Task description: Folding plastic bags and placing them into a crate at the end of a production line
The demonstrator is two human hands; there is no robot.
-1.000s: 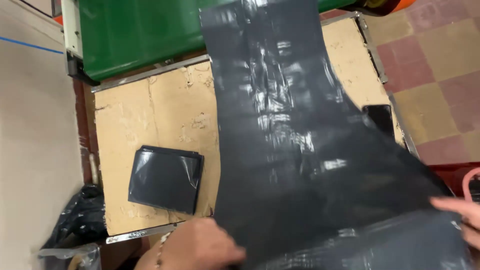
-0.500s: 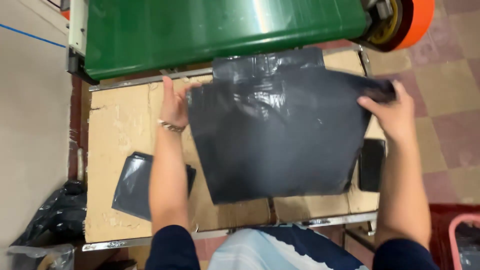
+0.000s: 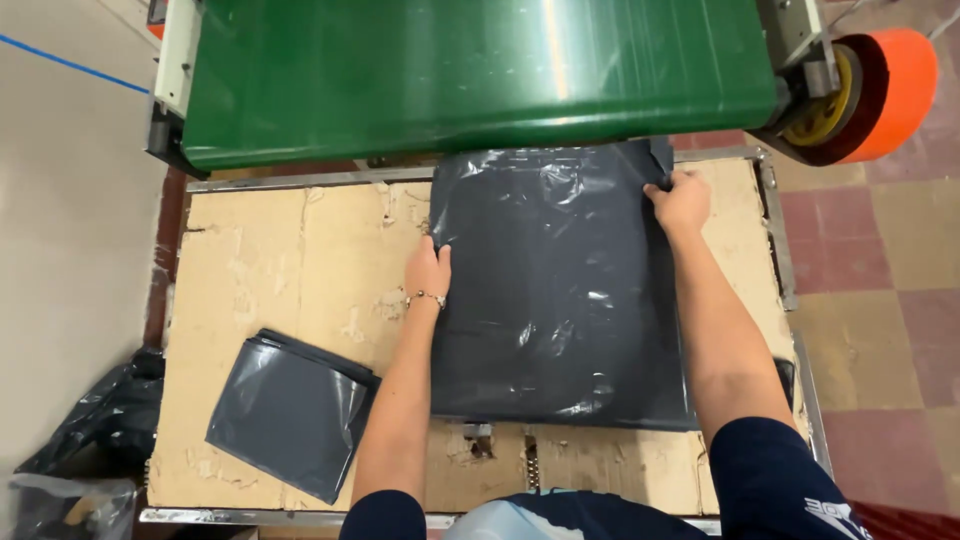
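Head view: grey bag (image 3: 560, 300) now lying flat on tabletop (image 3: 290, 260), no longer lifted; left hand (image 3: 428, 270) pressing its edge, fingers flat; right hand (image 3: 680, 200) pinching far corner.

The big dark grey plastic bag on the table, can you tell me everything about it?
The large dark grey plastic bag is shiny and crinkled, roughly rectangular, and lies flat on the worn cardboard-covered table. Its far edge reaches the green conveyor belt. The left hand presses on its left edge, and the right hand pinches its far right corner. A smaller folded stack of grey bags lies apart, to its left.
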